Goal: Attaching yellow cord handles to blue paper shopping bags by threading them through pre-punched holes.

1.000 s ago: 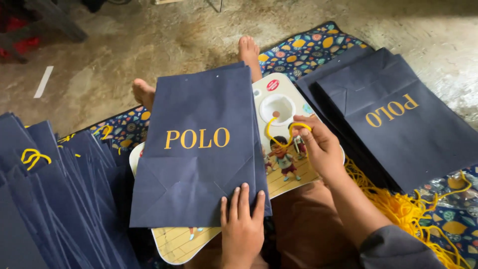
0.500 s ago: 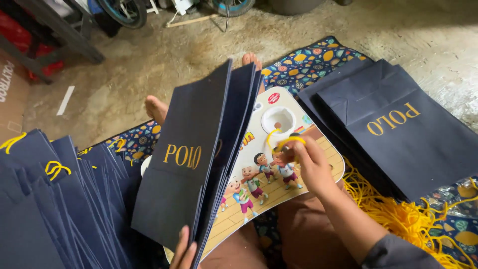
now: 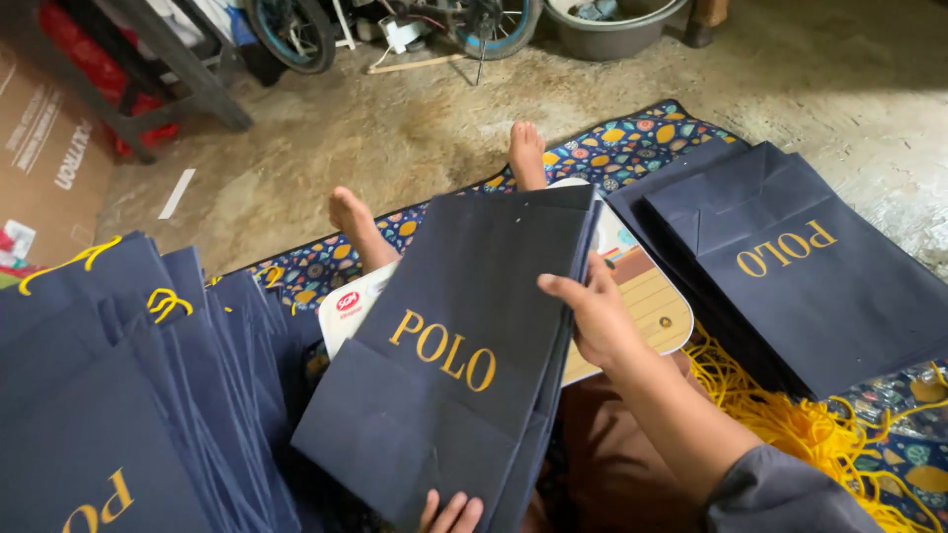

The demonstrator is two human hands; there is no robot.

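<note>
Your left hand (image 3: 451, 513) is gripping the near bottom edge of the navy paper bag (image 3: 449, 355); only the fingertips are showing at the frame edge, curled over the bag's fold. Your right hand (image 3: 595, 318) is closing its grip on the bag's right edge, thumb on the front face, fingers behind. The bag is lying flat and tilted across your lap, gold lettering facing up, more flat bags stacked under it. It is partly covering the cartoon-printed lap board (image 3: 642, 296) serving as your worktop. To your left, a fanned row of navy bags (image 3: 128, 395) is sitting with yellow cord handles (image 3: 166, 303) already fitted. To your right, a loose bundle of yellow cord (image 3: 790, 415) is lying on the patterned mat (image 3: 632, 143), touching a stack of flat bags (image 3: 800, 266). Your bare feet (image 3: 525, 153) are resting on the mat beyond the board. Farther out, bicycle wheels (image 3: 296, 35) and a grey basin (image 3: 612, 25) are standing on the concrete floor (image 3: 395, 128).
</note>
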